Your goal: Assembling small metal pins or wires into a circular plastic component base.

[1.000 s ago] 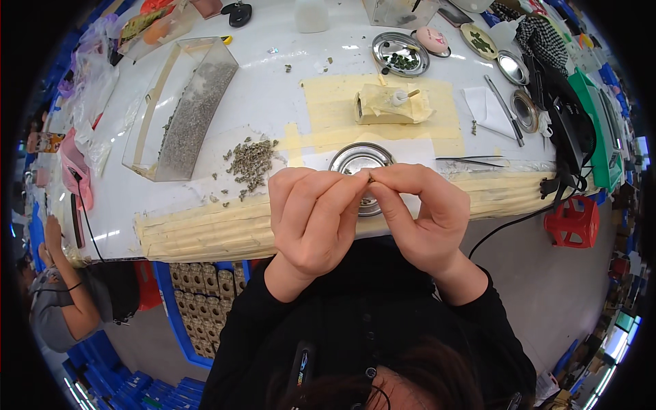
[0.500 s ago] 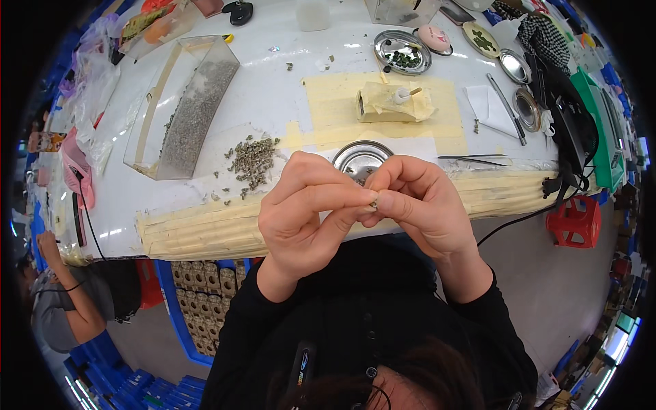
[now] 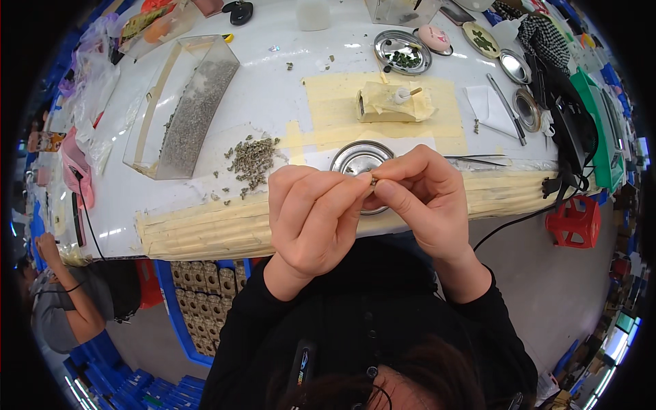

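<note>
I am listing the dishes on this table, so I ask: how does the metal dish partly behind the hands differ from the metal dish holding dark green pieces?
The left hand and right hand partly cover the near metal dish; they leave the far metal dish uncovered. The near metal dish shows mostly bare metal where visible; the far metal dish holds dark green pieces. Both are round and silver-coloured.

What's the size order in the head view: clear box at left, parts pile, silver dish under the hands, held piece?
1. Clear box
2. Parts pile and silver dish: too alike to rank; the dish is partly covered
3. Held piece
</note>
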The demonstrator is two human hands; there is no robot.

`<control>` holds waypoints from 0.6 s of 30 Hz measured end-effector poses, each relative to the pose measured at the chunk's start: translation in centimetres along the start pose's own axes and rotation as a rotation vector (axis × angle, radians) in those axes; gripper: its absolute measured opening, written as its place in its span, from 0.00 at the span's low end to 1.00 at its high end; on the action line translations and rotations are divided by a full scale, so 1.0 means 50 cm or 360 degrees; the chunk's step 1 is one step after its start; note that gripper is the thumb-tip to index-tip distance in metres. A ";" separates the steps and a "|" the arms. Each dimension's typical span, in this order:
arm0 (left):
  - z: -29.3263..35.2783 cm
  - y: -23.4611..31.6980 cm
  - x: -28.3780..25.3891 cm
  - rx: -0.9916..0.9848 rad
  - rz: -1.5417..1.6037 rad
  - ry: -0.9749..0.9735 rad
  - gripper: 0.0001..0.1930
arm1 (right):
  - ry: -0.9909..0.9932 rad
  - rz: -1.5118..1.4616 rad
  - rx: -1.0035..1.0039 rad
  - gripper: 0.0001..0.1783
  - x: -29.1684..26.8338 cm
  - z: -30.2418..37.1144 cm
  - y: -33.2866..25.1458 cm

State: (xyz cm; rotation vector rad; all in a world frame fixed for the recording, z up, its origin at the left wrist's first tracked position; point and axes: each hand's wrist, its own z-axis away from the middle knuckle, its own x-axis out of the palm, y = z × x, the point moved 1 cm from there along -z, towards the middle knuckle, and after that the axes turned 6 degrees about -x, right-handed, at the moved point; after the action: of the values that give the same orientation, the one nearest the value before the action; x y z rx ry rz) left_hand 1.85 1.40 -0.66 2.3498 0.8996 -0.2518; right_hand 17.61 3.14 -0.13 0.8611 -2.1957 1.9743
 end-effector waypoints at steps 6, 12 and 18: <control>0.001 0.002 0.004 0.0005 -0.0061 -0.0013 0.13 | 0.0016 0.0185 -0.0057 0.05 -0.001 -0.002 -0.005; -0.001 -0.005 0.003 -0.0076 0.0141 -0.0029 0.13 | -0.0009 0.0027 0.0148 0.07 -0.008 -0.006 -0.009; -0.005 -0.013 -0.006 -0.0221 0.0403 -0.0122 0.12 | -0.0043 -0.0092 0.0274 0.08 0.000 -0.008 -0.010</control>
State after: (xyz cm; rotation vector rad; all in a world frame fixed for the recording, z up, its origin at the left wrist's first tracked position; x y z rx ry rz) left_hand 1.20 1.74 -0.65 2.2791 0.5573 -0.1687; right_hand 17.69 3.51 0.37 0.9654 -2.0122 2.1609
